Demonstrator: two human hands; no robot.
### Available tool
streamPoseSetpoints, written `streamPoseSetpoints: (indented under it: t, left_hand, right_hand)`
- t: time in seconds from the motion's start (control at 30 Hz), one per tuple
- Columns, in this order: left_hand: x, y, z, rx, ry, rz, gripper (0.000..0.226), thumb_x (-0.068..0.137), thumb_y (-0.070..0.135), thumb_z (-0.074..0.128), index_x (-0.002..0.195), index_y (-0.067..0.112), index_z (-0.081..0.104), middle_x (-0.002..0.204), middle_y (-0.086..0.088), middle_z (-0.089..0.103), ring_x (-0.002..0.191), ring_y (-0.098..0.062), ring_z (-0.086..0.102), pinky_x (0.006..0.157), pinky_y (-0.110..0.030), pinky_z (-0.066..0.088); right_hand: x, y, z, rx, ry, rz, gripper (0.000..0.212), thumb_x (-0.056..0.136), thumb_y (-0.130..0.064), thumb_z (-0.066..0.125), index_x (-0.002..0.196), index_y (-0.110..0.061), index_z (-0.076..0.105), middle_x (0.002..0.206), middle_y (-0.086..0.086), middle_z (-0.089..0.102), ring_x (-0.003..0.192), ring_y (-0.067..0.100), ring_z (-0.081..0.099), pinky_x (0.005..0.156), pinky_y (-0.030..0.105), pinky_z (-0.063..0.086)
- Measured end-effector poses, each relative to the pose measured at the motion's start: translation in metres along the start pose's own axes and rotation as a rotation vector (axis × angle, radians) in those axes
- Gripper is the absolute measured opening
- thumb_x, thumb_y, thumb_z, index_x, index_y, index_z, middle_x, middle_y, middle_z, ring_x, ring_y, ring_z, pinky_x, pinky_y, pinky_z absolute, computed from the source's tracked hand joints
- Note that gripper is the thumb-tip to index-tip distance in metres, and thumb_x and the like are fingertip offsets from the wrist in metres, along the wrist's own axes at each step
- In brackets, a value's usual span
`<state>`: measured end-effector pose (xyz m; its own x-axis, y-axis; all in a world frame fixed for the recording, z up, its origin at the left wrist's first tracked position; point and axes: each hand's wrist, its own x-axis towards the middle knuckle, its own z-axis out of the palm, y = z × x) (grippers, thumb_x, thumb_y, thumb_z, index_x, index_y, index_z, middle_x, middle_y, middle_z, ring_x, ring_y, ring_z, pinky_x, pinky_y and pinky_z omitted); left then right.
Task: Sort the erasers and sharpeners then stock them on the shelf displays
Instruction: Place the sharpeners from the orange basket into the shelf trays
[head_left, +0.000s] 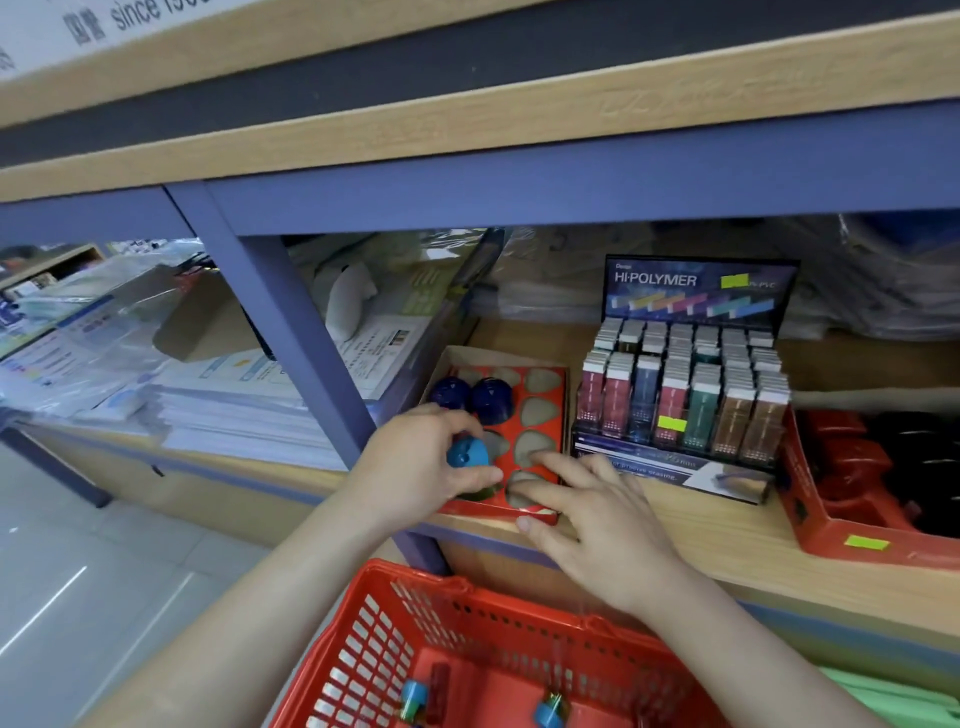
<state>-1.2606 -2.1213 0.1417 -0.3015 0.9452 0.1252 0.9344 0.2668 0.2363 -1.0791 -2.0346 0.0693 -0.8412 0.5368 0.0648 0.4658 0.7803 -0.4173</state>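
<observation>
Sharpener (467, 453) pinched in the left hand (415, 462), curled fingers, over the red tray (560, 415); nearest free slot (497, 441) just beside it at three o'clock. Right hand (597, 514), fingers flat, steadies the tray's front.

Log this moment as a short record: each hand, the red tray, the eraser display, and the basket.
left hand: grips a light blue sharpener over the red tray, front left
right hand: fingers flat on the tray's front
tray: two dark blue sharpeners seated at back, most slots empty
eraser display: right of tray, stocked
basket: red, below the hands, holds few small items
</observation>
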Motion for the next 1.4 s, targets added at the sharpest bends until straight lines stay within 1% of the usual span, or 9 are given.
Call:
streamPoseSetpoints:
  t: [0.17, 0.33, 0.43, 0.53, 0.67, 0.8, 0.97, 1.2, 1.4]
  left_hand:
    - [0.007, -0.001, 0.005, 0.141, -0.046, 0.042, 0.056, 0.069, 0.068, 0.067, 0.11, 0.03, 0.065, 0.099, 0.004, 0.062, 0.094, -0.015, 0.055, 0.071, -0.028, 0.042]
    - [0.009, 0.0, 0.005, 0.281, -0.022, 0.02, 0.065, 0.07, 0.073, 0.059, 0.113, 0.025, 0.064, 0.105, 0.0, 0.053, 0.107, -0.022, 0.046, 0.085, -0.038, 0.047]
    - [-0.01, 0.0, 0.0, 0.132, 0.171, 0.073, 0.058, 0.082, 0.067, 0.046, 0.115, 0.023, 0.064, 0.097, 0.0, 0.055, 0.099, -0.022, 0.052, 0.079, -0.035, 0.047]
    - [-0.047, -0.007, 0.001, -0.054, 0.311, 0.133, 0.035, 0.09, 0.047, 0.041, 0.099, 0.024, 0.066, 0.082, 0.007, 0.056, 0.08, -0.016, 0.057, 0.066, -0.031, 0.047]
    - [-0.098, -0.041, 0.054, -0.085, 0.135, 0.059, 0.029, 0.085, 0.039, 0.042, 0.084, 0.023, 0.066, 0.071, 0.008, 0.062, 0.069, -0.016, 0.061, 0.061, -0.031, 0.048]
    - [-0.13, -0.086, 0.134, 0.01, -0.329, -0.083, 0.022, 0.083, 0.026, 0.048, 0.095, 0.02, 0.066, 0.094, -0.001, 0.07, 0.092, -0.024, 0.064, 0.077, -0.033, 0.049]
    - [-0.154, -0.129, 0.221, 0.263, -0.742, -0.094, 0.039, 0.088, 0.028, 0.054, 0.122, 0.01, 0.046, 0.12, -0.017, 0.055, 0.108, -0.034, 0.059, 0.087, -0.038, 0.05]
    - [-0.158, -0.144, 0.316, 0.167, -0.779, -0.304, 0.08, 0.091, 0.042, 0.054, 0.152, 0.025, 0.005, 0.15, -0.021, 0.025, 0.121, -0.039, 0.051, 0.103, -0.042, 0.04]
    - [-0.163, -0.121, 0.349, 0.123, -0.685, -0.255, 0.045, 0.094, 0.034, 0.051, 0.137, 0.028, 0.038, 0.137, -0.011, 0.037, 0.12, -0.032, 0.045, 0.105, -0.038, 0.033]
  right_hand:
    - [-0.002, -0.001, -0.001, 0.01, 0.035, 0.001, 0.041, 0.094, -0.058, 0.043, 0.134, -0.049, 0.047, 0.151, -0.022, 0.031, 0.128, 0.013, 0.029, 0.102, 0.039, 0.03]
    - [-0.003, -0.001, -0.003, 0.112, 0.086, 0.009, 0.051, 0.09, -0.049, 0.055, 0.14, -0.043, 0.042, 0.155, -0.02, 0.024, 0.133, 0.013, 0.029, 0.107, 0.038, 0.03]
    - [-0.02, 0.0, -0.006, 0.231, 0.256, 0.007, 0.049, 0.088, -0.032, 0.06, 0.136, -0.03, 0.05, 0.147, -0.012, 0.039, 0.131, 0.015, 0.038, 0.109, 0.032, 0.033]
    - [-0.05, -0.003, -0.003, 0.296, 0.367, -0.013, 0.037, 0.083, -0.024, 0.055, 0.12, -0.024, 0.061, 0.115, -0.01, 0.055, 0.106, 0.011, 0.055, 0.091, 0.029, 0.046]
    - [-0.081, -0.004, 0.038, 0.201, 0.017, 0.019, 0.023, 0.086, -0.023, 0.057, 0.107, -0.031, 0.063, 0.093, -0.016, 0.06, 0.085, 0.004, 0.058, 0.08, 0.028, 0.049]
    - [-0.09, 0.014, 0.114, 0.057, -0.396, 0.145, 0.038, 0.087, -0.026, 0.055, 0.124, -0.032, 0.056, 0.113, -0.005, 0.058, 0.109, 0.016, 0.059, 0.096, 0.029, 0.043]
    - [-0.092, 0.042, 0.209, 0.057, -0.571, 0.328, 0.066, 0.082, -0.023, 0.057, 0.144, -0.03, 0.037, 0.143, 0.004, 0.044, 0.128, 0.027, 0.049, 0.109, 0.031, 0.036]
    - [-0.079, 0.04, 0.282, 0.015, -0.7, 0.395, 0.08, 0.086, -0.019, 0.054, 0.151, -0.04, 0.013, 0.162, 0.005, -0.004, 0.141, 0.037, 0.029, 0.117, 0.036, 0.026]
    - [-0.074, 0.043, 0.329, 0.05, -0.626, 0.473, 0.049, 0.089, -0.029, 0.059, 0.135, -0.039, 0.048, 0.129, 0.008, 0.034, 0.111, 0.03, 0.055, 0.094, 0.03, 0.047]
